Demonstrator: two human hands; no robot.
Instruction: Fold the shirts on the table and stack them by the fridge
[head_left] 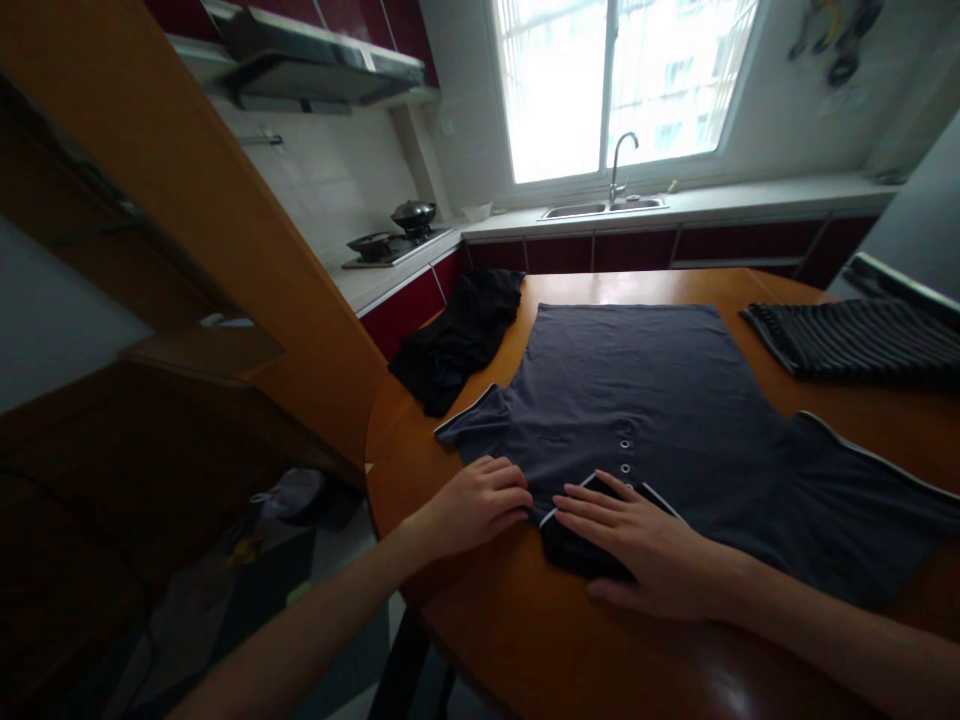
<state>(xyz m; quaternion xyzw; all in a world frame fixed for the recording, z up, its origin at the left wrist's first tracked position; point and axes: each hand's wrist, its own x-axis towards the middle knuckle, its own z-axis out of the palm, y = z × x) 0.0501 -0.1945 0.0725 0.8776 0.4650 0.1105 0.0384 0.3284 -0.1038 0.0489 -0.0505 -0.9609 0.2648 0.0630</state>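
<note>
A dark grey-blue polo shirt point(637, 370) lies spread front side up, its hem towards the window and its black, white-edged collar point(577, 545) nearest me. Two pale ring-like buttons show on its placket. My left hand point(484, 505) is at the shoulder edge beside the left sleeve, its fingers curled and closed on the cloth; the fingertips are partly hidden. Flat across the collar rests my right hand point(649, 550), fingers stretched out and pressing on the fabric. Both short sleeves stick out sideways, with white trim along their ends.
The shirt lies on a round-edged wooden table point(480, 610). A crumpled black garment point(469, 335) is at its far left, and a folded striped dark cloth point(862, 338) at the right. Beyond stand a sink point(577, 211), a stove point(397, 248) and a counter. A wooden partition rises at the left.
</note>
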